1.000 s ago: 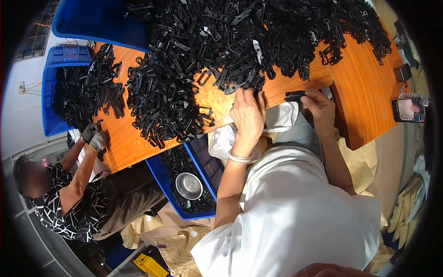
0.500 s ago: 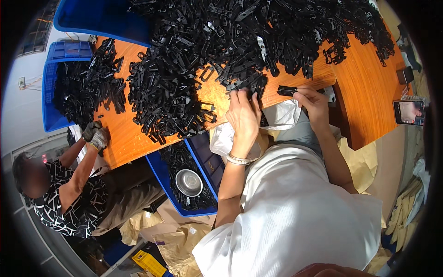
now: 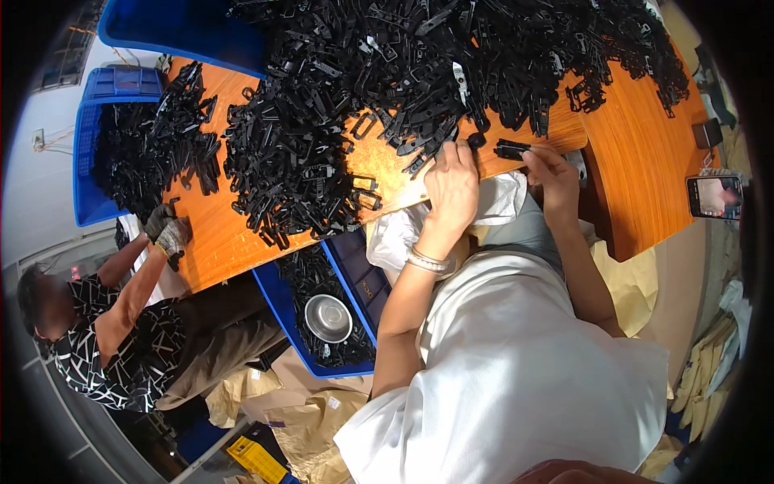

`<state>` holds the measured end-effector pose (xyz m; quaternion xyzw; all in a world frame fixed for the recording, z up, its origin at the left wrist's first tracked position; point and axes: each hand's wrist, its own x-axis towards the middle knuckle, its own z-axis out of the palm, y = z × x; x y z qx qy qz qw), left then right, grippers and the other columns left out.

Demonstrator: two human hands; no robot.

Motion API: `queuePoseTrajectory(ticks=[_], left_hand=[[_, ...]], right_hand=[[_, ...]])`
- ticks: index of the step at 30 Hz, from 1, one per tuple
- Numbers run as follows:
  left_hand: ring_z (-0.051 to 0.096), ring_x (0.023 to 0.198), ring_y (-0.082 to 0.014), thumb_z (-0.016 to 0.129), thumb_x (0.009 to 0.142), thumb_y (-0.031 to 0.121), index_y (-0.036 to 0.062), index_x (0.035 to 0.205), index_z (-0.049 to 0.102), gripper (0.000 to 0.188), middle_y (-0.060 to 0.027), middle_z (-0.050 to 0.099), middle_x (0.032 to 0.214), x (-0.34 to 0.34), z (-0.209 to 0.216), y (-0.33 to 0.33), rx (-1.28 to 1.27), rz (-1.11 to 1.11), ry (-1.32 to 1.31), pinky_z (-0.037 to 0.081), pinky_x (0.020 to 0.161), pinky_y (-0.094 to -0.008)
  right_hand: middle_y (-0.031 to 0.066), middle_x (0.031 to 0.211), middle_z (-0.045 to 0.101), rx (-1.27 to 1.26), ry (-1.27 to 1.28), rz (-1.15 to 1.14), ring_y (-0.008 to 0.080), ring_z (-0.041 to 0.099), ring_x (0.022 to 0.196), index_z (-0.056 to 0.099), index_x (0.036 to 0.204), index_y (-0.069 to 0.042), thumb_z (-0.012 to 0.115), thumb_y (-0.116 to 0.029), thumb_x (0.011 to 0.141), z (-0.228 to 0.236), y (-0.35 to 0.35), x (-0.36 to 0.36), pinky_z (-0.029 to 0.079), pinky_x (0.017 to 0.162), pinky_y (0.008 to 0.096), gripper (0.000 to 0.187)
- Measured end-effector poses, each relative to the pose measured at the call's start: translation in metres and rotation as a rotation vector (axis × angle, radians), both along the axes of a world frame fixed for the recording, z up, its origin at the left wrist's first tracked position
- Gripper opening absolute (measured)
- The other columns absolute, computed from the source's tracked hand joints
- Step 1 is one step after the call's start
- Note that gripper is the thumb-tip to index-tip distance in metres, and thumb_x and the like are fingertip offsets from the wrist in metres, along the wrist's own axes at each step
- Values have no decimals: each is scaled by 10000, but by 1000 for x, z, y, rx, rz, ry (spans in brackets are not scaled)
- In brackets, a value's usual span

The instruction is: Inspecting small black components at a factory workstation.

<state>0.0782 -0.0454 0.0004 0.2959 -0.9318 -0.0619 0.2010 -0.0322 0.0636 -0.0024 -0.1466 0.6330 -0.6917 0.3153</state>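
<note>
A big heap of small black plastic parts [image 3: 290, 145] spreads over the orange wooden table [image 3: 637, 153]. At its near edge, beside the tabletop's front rim, my left hand [image 3: 451, 187] has its fingers bent and close together. Their tips reach the loose parts there, and what they hold, if anything, is hidden. A black bit [image 3: 476, 139] shows just right of those fingertips. To the right, my right hand [image 3: 555, 179] pinches a slim black plastic part [image 3: 511, 150] between thumb and fingers, its long side pointing left over the table's edge.
Under the table edge a blue crate [image 3: 278, 302] holds black parts and a metal bowl [image 3: 328, 319]. A gloved co-worker's hands [image 3: 167, 231] are at the table's left end, near another blue crate [image 3: 85, 173]. A phone [image 3: 715, 197] stands at right. White bags [image 3: 391, 242] hang below me.
My left hand has shifted right, closer to my right hand. My right hand, with its black plastic part, has moved slightly right. The co-worker's gloved hands have moved a little.
</note>
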Motion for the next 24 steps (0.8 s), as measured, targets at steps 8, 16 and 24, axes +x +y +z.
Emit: queuePoseTrajectory(ticks=[8,16,24], left_hand=[[498,529,-74,537,707,-13,-28,996,536,289,-61,584,668,7,-5,6,1002,-122,550,416,503,-216],[576,708,-87,518,781,19,-54,1019,512,248,-48,609,788,5,28,19,1502,-130,631,462,625,-211],[412,571,-25,597,783,105,-10,773,588,116,42,523,656,11,26,19,1505,-57,637,329,498,-174]], right_hand=[[32,649,575,-60,-252,96,50,438,517,606,824,21,593,-131,770,16,4,-5,342,492,157,162],[28,667,575,58,17,33,52,441,514,614,771,18,598,-65,751,29,1,6,363,515,168,86],[-7,756,489,-42,128,159,48,426,610,589,783,12,591,-3,724,22,2,14,326,544,171,61]])
